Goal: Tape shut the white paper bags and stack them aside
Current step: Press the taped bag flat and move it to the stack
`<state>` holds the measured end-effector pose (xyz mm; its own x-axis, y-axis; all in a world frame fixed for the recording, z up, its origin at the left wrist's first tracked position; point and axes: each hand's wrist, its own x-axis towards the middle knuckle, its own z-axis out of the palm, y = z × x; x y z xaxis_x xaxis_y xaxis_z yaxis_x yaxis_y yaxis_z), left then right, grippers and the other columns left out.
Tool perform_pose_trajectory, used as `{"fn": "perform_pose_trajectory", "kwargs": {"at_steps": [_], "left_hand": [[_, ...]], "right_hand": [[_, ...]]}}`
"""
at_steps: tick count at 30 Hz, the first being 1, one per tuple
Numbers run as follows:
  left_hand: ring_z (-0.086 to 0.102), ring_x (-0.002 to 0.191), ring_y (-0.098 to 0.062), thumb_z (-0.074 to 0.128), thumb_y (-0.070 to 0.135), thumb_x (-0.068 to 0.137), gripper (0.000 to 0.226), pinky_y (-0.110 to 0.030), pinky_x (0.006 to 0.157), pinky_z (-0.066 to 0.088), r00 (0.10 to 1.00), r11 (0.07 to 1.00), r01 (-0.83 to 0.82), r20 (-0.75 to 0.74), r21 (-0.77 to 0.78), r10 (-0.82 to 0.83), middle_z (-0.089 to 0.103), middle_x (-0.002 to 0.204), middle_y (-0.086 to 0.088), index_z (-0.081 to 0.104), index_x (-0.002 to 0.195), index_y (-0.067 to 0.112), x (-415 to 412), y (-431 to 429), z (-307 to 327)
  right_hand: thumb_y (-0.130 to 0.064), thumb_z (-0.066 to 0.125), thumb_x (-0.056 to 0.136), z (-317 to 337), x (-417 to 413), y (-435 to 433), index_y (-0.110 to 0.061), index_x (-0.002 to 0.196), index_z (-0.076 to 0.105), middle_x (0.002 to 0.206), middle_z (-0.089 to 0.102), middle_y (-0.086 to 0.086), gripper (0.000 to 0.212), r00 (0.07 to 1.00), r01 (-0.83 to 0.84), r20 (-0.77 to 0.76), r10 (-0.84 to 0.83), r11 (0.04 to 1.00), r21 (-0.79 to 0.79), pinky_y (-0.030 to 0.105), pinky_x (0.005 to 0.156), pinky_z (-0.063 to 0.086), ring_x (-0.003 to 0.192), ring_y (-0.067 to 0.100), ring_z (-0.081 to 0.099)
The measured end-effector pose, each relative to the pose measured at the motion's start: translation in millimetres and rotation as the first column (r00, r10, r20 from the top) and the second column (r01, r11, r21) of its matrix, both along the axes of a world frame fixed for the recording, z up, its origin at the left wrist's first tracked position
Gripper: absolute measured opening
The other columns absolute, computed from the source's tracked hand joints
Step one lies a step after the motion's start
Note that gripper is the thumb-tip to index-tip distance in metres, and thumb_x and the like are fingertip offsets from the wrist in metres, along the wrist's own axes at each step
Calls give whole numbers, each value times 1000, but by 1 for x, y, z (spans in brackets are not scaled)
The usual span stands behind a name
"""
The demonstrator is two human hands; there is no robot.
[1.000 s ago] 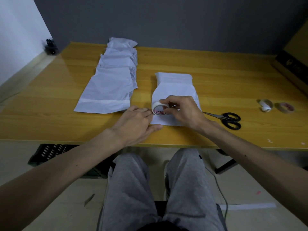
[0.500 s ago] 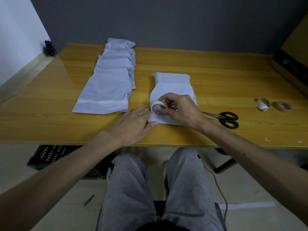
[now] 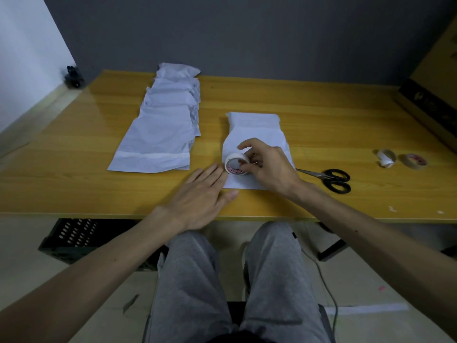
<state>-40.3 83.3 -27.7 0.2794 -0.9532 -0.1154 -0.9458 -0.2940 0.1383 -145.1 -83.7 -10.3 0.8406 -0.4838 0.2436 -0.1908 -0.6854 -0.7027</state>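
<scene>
The right hand (image 3: pixel 269 167) is curled round a small roll of white adhesive tape (image 3: pixel 236 164) with red print on its core. The roll is held on edge against the near end of a flat white paper bag (image 3: pixel 257 129). It is probably kept low there so that a strip can be drawn across the bag's opening; whether a free end is already stuck down cannot be told. The left hand (image 3: pixel 202 194) is laid flat, fingers straight and close together. Its fingertips touch the bag's near left corner just beside the roll, apparently so that the paper is kept from sliding.

The bag is placed centrally before the seated person. To its left, apart from it, an overlapping row of similar white paper bags (image 3: pixel 160 134) is laid out toward the wall. A pale band across the nearest one suggests tape, so these are judged finished. A pair of black-handled steel scissors (image 3: pixel 331 179) is left just right of the bag, within reach for cutting. Farther right, two nearly spent tape rolls (image 3: pixel 415 160) are set aside.

Everything is borne by a glossy yellow wood-grain table (image 3: pixel 74 181). A dark grey wall (image 3: pixel 247 33) is seen behind it, and a black slatted crate (image 3: pixel 74 236) on the floor beneath
</scene>
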Motion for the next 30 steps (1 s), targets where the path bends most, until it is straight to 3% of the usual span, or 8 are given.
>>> {"fn": "perform_pose_trajectory", "kwargs": {"at_steps": [5,9,14,22,26,30], "left_hand": [[-1,148,-9,-7,69,81,92,-35,121,5,995,999,42,86,-10,-41,9,162,2,8,154,15,4,-7,3],[-2,147,-5,0,64,89,80,-37,121,4,995,999,50,88,16,-52,6,162,6,5,154,19,10,-3,2],[-2,147,-5,0,60,91,76,-39,120,3,990,998,53,132,16,-55,5,162,7,7,154,19,8,-4,3],[0,147,-5,3,57,96,70,-41,120,4,989,999,43,141,18,-45,4,161,7,10,154,18,9,-6,1],[1,147,-5,4,55,97,67,-42,120,5,987,999,35,154,11,-37,6,161,8,12,154,19,8,-6,2],[2,147,-5,4,54,98,66,-43,120,5,986,999,34,161,20,-37,6,161,8,12,154,19,7,-7,4]], "right_hand": [[-2,65,85,-4,3,2,-12,105,64,94,69,2,23,997,-60,52,64,995,-79,13,75,48,83,12,63],[2,65,85,-3,0,-4,-6,110,70,98,69,2,27,996,-71,51,78,990,-121,5,76,44,86,7,61],[0,66,85,-2,-9,-14,-8,112,71,88,72,8,28,991,-111,39,126,958,-263,32,74,54,78,20,66],[4,65,84,12,-27,-31,-10,114,70,104,72,6,33,985,-172,-75,155,918,-357,35,80,54,92,17,66],[0,65,85,15,-33,-42,-17,116,70,105,71,2,35,972,-217,-170,163,899,-380,44,75,54,91,20,65],[-5,62,89,23,-39,-45,-23,117,69,106,69,1,34,957,-232,-258,134,887,-400,41,71,51,91,22,62]]}}
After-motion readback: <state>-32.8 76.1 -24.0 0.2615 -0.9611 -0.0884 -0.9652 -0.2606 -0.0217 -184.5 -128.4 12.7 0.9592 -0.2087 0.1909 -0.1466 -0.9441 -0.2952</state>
